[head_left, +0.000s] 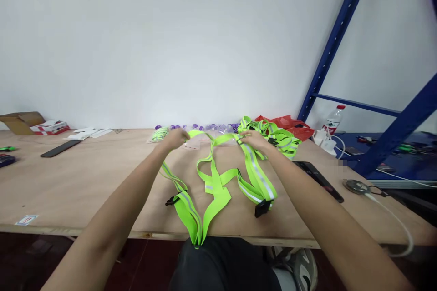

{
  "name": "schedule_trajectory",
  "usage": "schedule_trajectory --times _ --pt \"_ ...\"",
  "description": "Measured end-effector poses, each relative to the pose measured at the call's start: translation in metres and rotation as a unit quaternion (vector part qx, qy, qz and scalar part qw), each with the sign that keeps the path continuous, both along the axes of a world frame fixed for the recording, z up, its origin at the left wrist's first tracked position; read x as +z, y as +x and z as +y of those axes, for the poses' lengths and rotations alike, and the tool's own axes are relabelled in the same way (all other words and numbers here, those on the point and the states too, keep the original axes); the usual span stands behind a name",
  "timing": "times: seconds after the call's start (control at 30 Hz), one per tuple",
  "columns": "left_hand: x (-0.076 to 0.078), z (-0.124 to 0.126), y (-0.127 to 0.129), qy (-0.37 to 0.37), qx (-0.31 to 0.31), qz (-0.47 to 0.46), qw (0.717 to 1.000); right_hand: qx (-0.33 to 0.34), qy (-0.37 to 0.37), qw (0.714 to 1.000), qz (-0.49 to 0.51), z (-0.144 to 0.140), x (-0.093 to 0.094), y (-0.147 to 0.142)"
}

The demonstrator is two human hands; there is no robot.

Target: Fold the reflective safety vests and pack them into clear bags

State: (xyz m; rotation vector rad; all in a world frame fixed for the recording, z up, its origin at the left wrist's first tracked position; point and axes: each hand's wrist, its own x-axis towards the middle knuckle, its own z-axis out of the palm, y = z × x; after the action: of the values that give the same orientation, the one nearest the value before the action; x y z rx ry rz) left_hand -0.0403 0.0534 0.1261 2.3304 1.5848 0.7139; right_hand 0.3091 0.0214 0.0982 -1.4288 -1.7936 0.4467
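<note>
A neon yellow-green reflective harness [216,179] of elastic straps with silver stripes is spread on the table before me. My left hand [175,139] is closed on its upper left strap. At the upper right, my right hand [255,140] grips another strap beside a small black slider. One black buckle [262,208] lies at the right strap's lower end. A second black buckle [171,201] is on the left side. The lowest loop hangs over the table's front edge near my knee.
Behind my right hand, a heap of similar straps [285,138] lies by a red plastic bag [285,122]. A dark phone [319,179] and round device [357,186] sit right. Further off are a bottle [332,120], blue rack [336,36] and, left, an open carton [22,122].
</note>
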Motion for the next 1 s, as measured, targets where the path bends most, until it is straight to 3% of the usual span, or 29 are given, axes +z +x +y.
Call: schedule_trajectory --times 0.1,0.17,0.23,0.33,0.43,0.5,0.57,0.63,0.73,0.87,1.0 --pt "-0.032 0.007 0.008 -0.014 0.009 0.1 0.995 -0.004 -0.071 0.996 -0.058 0.009 -0.028 -0.003" --pt "-0.043 0.008 0.013 -0.014 0.035 0.149 0.988 -0.022 -0.071 0.994 -0.075 0.015 -0.039 -0.006" --pt "-0.045 0.005 0.017 -0.011 0.062 0.182 0.981 -0.04 -0.046 0.995 -0.083 0.017 -0.041 -0.008" --pt "-0.034 -0.013 0.017 0.015 0.066 0.2 0.977 -0.048 0.001 0.995 -0.087 0.002 -0.033 -0.003" --pt "-0.022 -0.061 0.003 0.104 -0.001 0.149 0.983 -0.05 0.052 0.994 -0.083 -0.045 -0.021 0.014" --pt "-0.024 -0.107 -0.013 0.116 -0.043 0.081 0.989 -0.077 0.079 0.992 -0.058 -0.092 -0.02 0.029" --pt "-0.038 -0.156 -0.032 0.097 -0.039 0.025 0.994 -0.138 0.05 0.989 -0.032 -0.142 -0.029 0.044" --pt "-0.06 -0.199 -0.048 0.081 0.025 -0.02 0.996 -0.166 0.016 0.986 -0.023 -0.185 -0.049 0.054" --pt "-0.097 -0.24 -0.061 0.051 0.109 -0.059 0.991 -0.152 -0.027 0.988 -0.027 -0.224 -0.086 0.053" --pt "-0.121 -0.246 -0.052 0.034 0.096 -0.062 0.993 -0.142 -0.055 0.988 0.007 -0.238 -0.112 0.022" --pt "-0.122 -0.228 -0.036 0.033 0.084 -0.071 0.993 -0.181 -0.06 0.982 0.012 -0.233 -0.106 -0.015"
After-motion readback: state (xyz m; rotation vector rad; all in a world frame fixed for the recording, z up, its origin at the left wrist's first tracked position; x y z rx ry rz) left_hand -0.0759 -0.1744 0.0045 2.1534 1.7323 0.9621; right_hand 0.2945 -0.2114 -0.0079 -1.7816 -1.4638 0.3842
